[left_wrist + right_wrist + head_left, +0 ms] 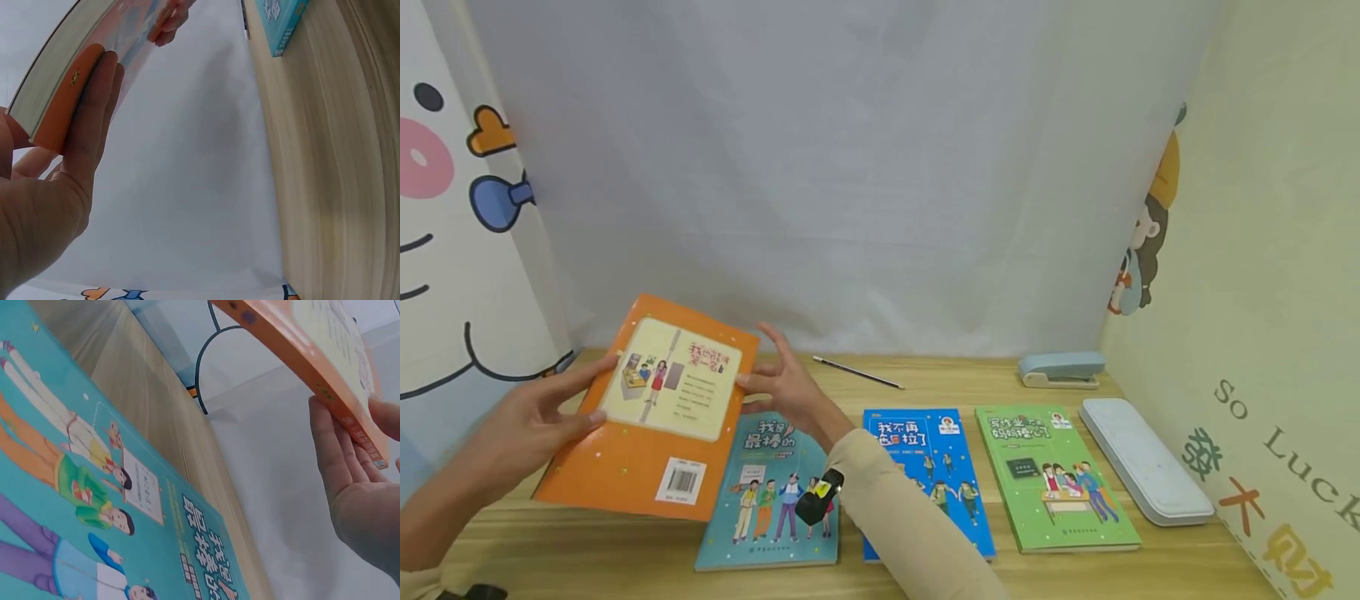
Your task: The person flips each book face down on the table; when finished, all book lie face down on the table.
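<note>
An orange book (655, 417) (62, 106) (300, 356) is held tilted above the wooden table (625, 558), back cover and barcode facing me. My left hand (527, 425) (56, 206) grips its left edge, thumb on the cover and fingers behind. My right hand (786, 387) (356, 500) holds the spine side, with straight fingers along the spine and the thumb on the cover. Just below that hand a teal book (771, 500) (94, 506) (281, 25) lies flat on the table.
A blue book (932, 467) and a green book (1052, 475) lie in a row to the right of the teal one. A white case (1142, 471), a stapler (1060, 369) and a pen (857, 372) sit further right and back. Curtain and walls enclose the table.
</note>
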Demonstrator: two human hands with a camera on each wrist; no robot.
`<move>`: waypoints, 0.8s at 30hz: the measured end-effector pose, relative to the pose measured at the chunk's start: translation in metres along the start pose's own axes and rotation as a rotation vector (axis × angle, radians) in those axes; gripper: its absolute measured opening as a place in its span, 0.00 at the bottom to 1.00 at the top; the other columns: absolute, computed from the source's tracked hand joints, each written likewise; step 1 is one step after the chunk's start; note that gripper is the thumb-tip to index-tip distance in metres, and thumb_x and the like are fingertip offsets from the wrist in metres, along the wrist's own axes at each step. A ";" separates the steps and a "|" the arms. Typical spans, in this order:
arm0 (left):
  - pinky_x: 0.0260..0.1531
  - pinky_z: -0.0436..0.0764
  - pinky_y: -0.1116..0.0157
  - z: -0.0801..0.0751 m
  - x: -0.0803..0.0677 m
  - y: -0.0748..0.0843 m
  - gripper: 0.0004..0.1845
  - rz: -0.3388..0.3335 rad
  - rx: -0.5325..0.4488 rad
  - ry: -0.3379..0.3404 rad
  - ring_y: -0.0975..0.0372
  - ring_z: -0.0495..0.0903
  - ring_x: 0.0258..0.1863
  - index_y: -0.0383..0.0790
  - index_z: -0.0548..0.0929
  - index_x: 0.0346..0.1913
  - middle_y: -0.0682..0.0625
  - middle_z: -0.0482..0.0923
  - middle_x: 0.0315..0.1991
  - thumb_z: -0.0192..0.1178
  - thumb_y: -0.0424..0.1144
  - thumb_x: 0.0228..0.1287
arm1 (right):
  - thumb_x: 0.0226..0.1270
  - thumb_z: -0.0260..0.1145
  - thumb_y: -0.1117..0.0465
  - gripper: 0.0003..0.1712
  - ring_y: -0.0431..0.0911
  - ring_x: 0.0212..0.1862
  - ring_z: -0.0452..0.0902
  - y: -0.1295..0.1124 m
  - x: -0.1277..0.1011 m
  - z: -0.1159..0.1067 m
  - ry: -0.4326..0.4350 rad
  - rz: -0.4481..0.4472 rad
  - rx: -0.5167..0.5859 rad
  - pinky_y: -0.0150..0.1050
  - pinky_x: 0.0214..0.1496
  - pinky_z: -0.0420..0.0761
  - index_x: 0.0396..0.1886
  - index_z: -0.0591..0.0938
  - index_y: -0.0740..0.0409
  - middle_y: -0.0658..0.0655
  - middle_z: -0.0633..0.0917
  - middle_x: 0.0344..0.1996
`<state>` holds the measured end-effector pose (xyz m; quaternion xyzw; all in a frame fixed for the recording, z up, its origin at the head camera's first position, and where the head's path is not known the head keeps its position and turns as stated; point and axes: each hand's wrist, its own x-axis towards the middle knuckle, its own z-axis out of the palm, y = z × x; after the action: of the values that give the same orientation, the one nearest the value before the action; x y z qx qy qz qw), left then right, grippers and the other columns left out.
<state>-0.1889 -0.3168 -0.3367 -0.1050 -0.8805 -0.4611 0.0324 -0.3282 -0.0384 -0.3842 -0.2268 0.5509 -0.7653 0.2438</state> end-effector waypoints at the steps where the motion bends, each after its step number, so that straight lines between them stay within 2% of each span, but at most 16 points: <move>1: 0.26 0.85 0.64 0.000 0.000 -0.002 0.37 0.015 -0.008 0.009 0.62 0.85 0.29 0.51 0.50 0.80 0.51 0.54 0.77 0.54 0.34 0.75 | 0.70 0.61 0.75 0.46 0.48 0.39 0.84 0.000 0.000 0.001 -0.001 -0.012 0.006 0.47 0.41 0.88 0.73 0.61 0.24 0.69 0.83 0.52; 4: 0.25 0.85 0.64 0.000 -0.001 -0.007 0.37 0.047 -0.047 0.027 0.61 0.85 0.28 0.53 0.51 0.80 0.71 0.57 0.69 0.54 0.32 0.75 | 0.68 0.61 0.75 0.44 0.49 0.40 0.84 0.001 -0.002 0.003 -0.028 -0.020 -0.011 0.47 0.42 0.88 0.73 0.63 0.30 0.66 0.82 0.56; 6: 0.26 0.86 0.64 -0.001 -0.001 -0.009 0.37 0.057 -0.075 0.033 0.62 0.85 0.28 0.54 0.52 0.80 0.74 0.55 0.70 0.53 0.31 0.75 | 0.68 0.62 0.75 0.43 0.49 0.41 0.84 0.001 -0.004 0.004 -0.056 -0.002 -0.051 0.48 0.42 0.89 0.74 0.65 0.32 0.59 0.81 0.57; 8: 0.27 0.87 0.64 -0.001 -0.001 -0.012 0.36 0.058 -0.087 0.044 0.68 0.86 0.33 0.53 0.53 0.80 0.73 0.52 0.72 0.53 0.31 0.75 | 0.68 0.63 0.74 0.43 0.49 0.41 0.84 0.001 -0.004 0.005 -0.091 0.019 -0.103 0.47 0.42 0.89 0.74 0.65 0.32 0.55 0.80 0.54; 12: 0.30 0.87 0.65 -0.004 -0.001 -0.022 0.36 0.024 -0.114 0.059 0.80 0.81 0.42 0.54 0.53 0.80 0.65 0.46 0.78 0.53 0.31 0.75 | 0.67 0.64 0.75 0.46 0.48 0.40 0.84 0.003 -0.005 0.010 -0.140 0.032 -0.172 0.47 0.41 0.89 0.76 0.63 0.34 0.54 0.78 0.49; 14: 0.31 0.87 0.66 -0.005 -0.002 -0.028 0.37 0.002 -0.140 0.047 0.82 0.79 0.45 0.53 0.51 0.80 0.59 0.41 0.80 0.53 0.31 0.75 | 0.66 0.64 0.76 0.47 0.48 0.39 0.83 0.004 -0.004 0.013 -0.141 0.030 -0.178 0.46 0.40 0.89 0.77 0.62 0.37 0.54 0.77 0.48; 15: 0.32 0.87 0.66 -0.006 -0.002 -0.030 0.37 -0.016 -0.155 0.035 0.83 0.76 0.49 0.54 0.50 0.80 0.56 0.37 0.81 0.52 0.32 0.76 | 0.65 0.64 0.76 0.47 0.48 0.39 0.83 0.005 -0.003 0.015 -0.139 0.031 -0.182 0.45 0.39 0.89 0.77 0.62 0.38 0.54 0.77 0.47; 17: 0.35 0.87 0.67 -0.008 -0.002 -0.034 0.38 -0.060 -0.163 0.008 0.76 0.71 0.62 0.54 0.47 0.81 0.50 0.31 0.82 0.52 0.34 0.76 | 0.65 0.65 0.77 0.48 0.48 0.38 0.83 0.006 -0.003 0.017 -0.134 0.036 -0.184 0.45 0.39 0.89 0.78 0.62 0.39 0.54 0.77 0.46; 18: 0.36 0.87 0.68 -0.009 -0.002 -0.036 0.39 -0.083 -0.156 -0.009 0.69 0.68 0.68 0.54 0.45 0.81 0.45 0.30 0.82 0.53 0.35 0.76 | 0.64 0.65 0.77 0.48 0.48 0.38 0.83 0.007 -0.003 0.018 -0.133 0.040 -0.186 0.45 0.39 0.89 0.78 0.61 0.40 0.54 0.77 0.46; 19: 0.37 0.87 0.67 -0.010 -0.002 -0.037 0.40 -0.110 -0.136 -0.025 0.68 0.67 0.68 0.53 0.43 0.81 0.40 0.30 0.81 0.53 0.37 0.76 | 0.64 0.65 0.78 0.48 0.48 0.38 0.83 0.009 -0.003 0.019 -0.132 0.046 -0.190 0.45 0.39 0.89 0.78 0.61 0.40 0.54 0.77 0.45; 21: 0.39 0.87 0.66 -0.012 -0.002 -0.038 0.42 -0.173 -0.088 -0.053 0.57 0.65 0.71 0.54 0.40 0.81 0.30 0.32 0.79 0.55 0.40 0.75 | 0.63 0.66 0.78 0.49 0.48 0.37 0.83 0.012 -0.004 0.020 -0.137 0.055 -0.200 0.46 0.40 0.89 0.78 0.61 0.41 0.55 0.77 0.45; 22: 0.39 0.87 0.64 -0.013 -0.002 -0.039 0.44 -0.199 -0.072 -0.067 0.53 0.70 0.67 0.52 0.39 0.81 0.26 0.34 0.78 0.56 0.41 0.75 | 0.63 0.66 0.78 0.49 0.48 0.36 0.84 0.014 -0.004 0.021 -0.139 0.062 -0.205 0.46 0.40 0.89 0.78 0.61 0.41 0.55 0.77 0.45; 24: 0.39 0.88 0.59 -0.014 -0.002 -0.041 0.46 -0.236 -0.060 -0.092 0.54 0.79 0.57 0.49 0.39 0.81 0.18 0.37 0.74 0.58 0.40 0.73 | 0.62 0.66 0.78 0.50 0.48 0.35 0.84 0.017 -0.004 0.021 -0.146 0.076 -0.214 0.46 0.40 0.89 0.78 0.60 0.42 0.55 0.77 0.44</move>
<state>-0.1961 -0.3516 -0.3620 -0.0228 -0.8731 -0.4826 -0.0657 -0.3100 -0.0565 -0.3947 -0.2854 0.6185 -0.6738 0.2864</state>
